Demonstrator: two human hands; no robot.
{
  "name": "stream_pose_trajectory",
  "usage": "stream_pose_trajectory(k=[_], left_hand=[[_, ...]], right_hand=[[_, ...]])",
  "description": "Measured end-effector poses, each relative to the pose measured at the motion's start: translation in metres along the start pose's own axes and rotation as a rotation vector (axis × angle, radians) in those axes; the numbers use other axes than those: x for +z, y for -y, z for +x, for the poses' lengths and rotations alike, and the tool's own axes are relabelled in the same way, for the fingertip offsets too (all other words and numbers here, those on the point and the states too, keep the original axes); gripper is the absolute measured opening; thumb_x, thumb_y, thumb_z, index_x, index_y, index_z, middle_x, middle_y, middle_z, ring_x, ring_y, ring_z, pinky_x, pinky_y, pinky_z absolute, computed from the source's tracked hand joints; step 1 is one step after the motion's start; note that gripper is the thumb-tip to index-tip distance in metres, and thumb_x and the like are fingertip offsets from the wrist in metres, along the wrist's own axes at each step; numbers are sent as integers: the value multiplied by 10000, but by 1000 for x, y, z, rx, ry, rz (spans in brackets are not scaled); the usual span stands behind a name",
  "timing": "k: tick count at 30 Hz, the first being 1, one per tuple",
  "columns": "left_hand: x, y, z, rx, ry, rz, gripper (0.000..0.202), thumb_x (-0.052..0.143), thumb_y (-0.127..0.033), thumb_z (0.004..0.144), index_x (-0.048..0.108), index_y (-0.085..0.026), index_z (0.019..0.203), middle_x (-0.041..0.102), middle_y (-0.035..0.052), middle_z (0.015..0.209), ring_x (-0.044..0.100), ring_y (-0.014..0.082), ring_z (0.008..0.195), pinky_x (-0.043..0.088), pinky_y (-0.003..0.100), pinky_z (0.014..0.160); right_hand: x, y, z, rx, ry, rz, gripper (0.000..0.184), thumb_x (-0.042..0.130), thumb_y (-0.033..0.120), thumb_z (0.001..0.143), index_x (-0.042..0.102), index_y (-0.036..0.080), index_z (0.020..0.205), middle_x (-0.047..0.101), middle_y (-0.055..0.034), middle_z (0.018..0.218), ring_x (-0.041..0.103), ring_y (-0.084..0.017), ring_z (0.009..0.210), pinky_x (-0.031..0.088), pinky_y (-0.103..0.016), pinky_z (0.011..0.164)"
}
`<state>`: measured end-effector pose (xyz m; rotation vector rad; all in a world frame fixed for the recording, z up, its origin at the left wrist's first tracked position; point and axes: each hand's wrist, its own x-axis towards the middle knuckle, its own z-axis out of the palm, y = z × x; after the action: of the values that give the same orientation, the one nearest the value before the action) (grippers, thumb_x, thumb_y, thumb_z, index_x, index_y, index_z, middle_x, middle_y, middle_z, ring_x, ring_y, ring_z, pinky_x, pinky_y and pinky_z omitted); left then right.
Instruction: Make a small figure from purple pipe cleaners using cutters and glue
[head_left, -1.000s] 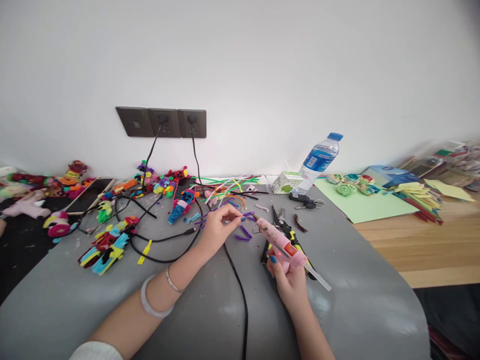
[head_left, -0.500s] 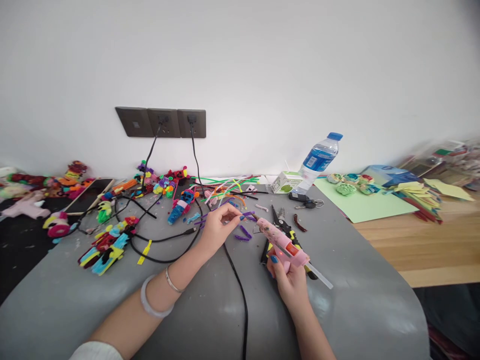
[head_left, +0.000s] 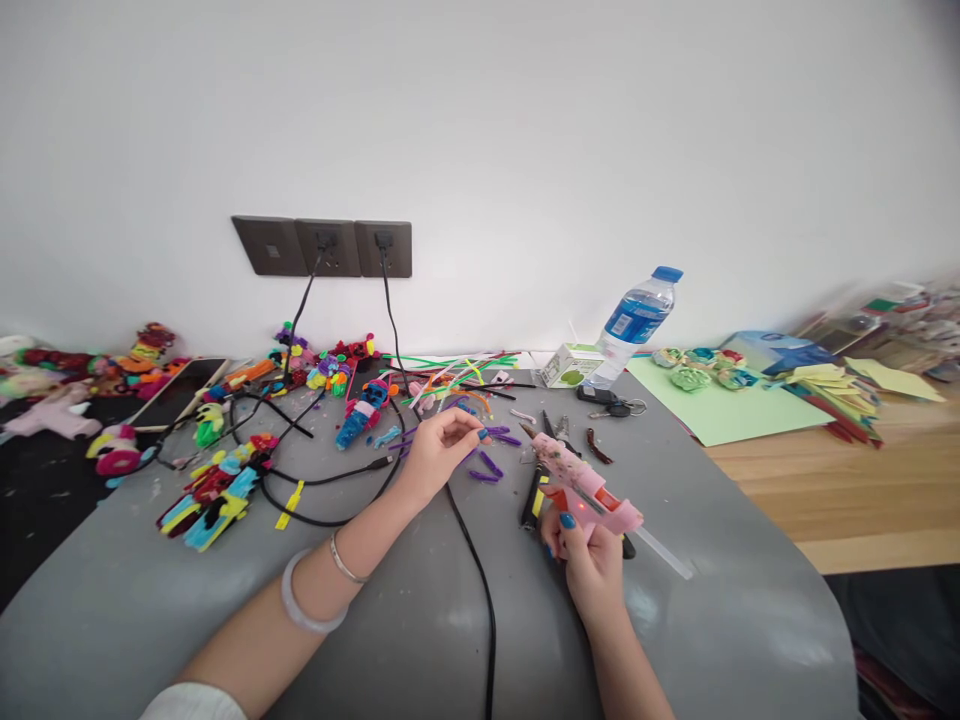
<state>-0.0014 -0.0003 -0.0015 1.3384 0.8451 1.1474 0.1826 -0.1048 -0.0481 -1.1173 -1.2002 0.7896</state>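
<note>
My left hand (head_left: 439,452) rests on the grey table (head_left: 390,640) with its fingers pinched on a purple pipe cleaner piece (head_left: 501,434). More purple bits (head_left: 486,470) lie just beside it. My right hand (head_left: 589,560) grips a pink hot glue gun (head_left: 585,485), its nozzle pointing up-left and now a short way off the purple piece. A clear glue stick (head_left: 664,553) sticks out of the gun's back. The gun's black cable (head_left: 480,580) runs between my arms.
Pliers with black and yellow handles (head_left: 544,470) lie under the gun. Coloured pipe cleaner figures (head_left: 214,485), cables and a phone (head_left: 180,388) crowd the left. A water bottle (head_left: 634,322), small carton (head_left: 574,364), keys (head_left: 611,402) and green paper (head_left: 739,410) lie to the right.
My right hand has drawn the glue gun back to the right, away from the purple piece that its nozzle was touching. My left hand has stayed put.
</note>
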Motion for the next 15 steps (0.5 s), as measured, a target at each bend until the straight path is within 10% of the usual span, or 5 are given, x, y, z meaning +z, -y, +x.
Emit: stream_pose_trajectory(k=[8,15], left_hand=[[-3,3,3,-17,3,-11,192,705,-317,765,631,-157,840,679,29,751,680,159,714,517,247,665],[-4,5,5,27,-9,29,160,694,-294,764,619,-162,813,634,7,734,627,131,683,509,243,671]], right_hand=[[-13,37,1,92,-481,219,321,616,283,850,377,211,648,423,67,532,388,-80,499,277,-205,457],[-76,55,22,233,-708,318,136,685,246,733,625,188,841,577,-3,786,501,-97,610,398,-195,461]])
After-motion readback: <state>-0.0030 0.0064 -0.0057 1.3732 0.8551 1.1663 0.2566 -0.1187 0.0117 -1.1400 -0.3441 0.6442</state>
